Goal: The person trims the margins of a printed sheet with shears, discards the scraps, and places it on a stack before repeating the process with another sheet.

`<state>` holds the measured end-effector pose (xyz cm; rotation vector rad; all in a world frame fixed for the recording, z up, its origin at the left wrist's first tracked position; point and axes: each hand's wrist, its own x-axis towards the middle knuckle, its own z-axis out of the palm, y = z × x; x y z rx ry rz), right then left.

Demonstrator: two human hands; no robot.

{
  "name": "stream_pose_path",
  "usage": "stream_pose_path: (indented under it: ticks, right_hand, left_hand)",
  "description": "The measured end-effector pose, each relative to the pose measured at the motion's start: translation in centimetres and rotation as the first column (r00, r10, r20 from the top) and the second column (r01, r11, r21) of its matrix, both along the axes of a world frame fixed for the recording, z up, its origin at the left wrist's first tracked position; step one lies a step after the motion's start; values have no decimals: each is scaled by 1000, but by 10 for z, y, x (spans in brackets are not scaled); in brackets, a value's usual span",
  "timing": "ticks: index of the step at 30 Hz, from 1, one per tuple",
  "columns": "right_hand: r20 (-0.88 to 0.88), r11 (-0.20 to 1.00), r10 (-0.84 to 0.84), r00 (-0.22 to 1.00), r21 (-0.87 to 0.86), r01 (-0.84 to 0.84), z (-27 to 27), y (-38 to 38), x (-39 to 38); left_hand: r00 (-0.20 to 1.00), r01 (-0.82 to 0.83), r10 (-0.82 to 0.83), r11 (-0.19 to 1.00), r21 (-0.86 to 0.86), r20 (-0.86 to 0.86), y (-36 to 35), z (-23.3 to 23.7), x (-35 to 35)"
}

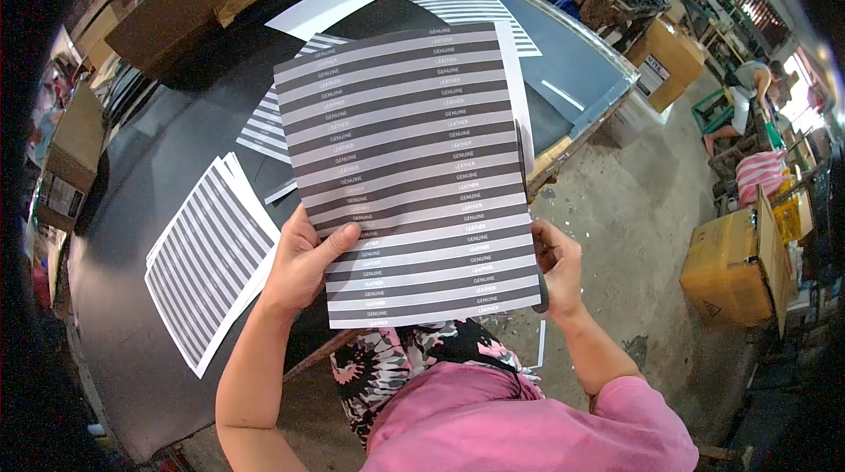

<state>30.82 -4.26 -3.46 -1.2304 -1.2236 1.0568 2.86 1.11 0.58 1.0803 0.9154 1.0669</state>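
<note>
A sheet of paper (414, 164) printed with dark and light stripes reading "GENUINE" and "LEATHER" is held up before me. My left hand (304, 259) grips its lower left edge, thumb on top, fingers hidden underneath. At the right edge, my right hand (561, 268) is closed around scissors (542, 293); the dark handle shows by the fingers, and a blade shows higher along the edge. A white margin strip (516, 76) stands partly apart from the sheet's upper right side. How far the blades are spread is hidden behind the paper.
Stacked striped sheets (211, 265) lie left on the dark table (132, 366). More striped paper (466, 10) and a white sheet (323, 12) lie farther back. Cardboard boxes (726, 270) stand right on the littered floor (616, 208). Another person (748, 98) is at far right.
</note>
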Motion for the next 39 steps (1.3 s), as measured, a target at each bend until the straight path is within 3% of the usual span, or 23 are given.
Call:
stream_pose_path:
  ticks: [15, 18, 21, 39]
  right_hand:
    - [36, 999, -34, 999, -3, 34, -6, -2, 3]
    - [-50, 998, -68, 996, 8, 68, 4, 0, -4]
    - [-14, 998, -46, 999, 33, 46, 5, 10, 2]
    - [25, 993, -60, 998, 106, 57, 10, 22, -1]
  left_hand:
    - [999, 45, -45, 999, -1, 6, 2, -3, -2]
    - [991, 98, -99, 995, -11, -85, 0, -2, -3]
    - [985, 140, -138, 990, 7, -108, -2, -5, -1]
    - [991, 109, -108, 994, 12, -80, -3, -4, 0]
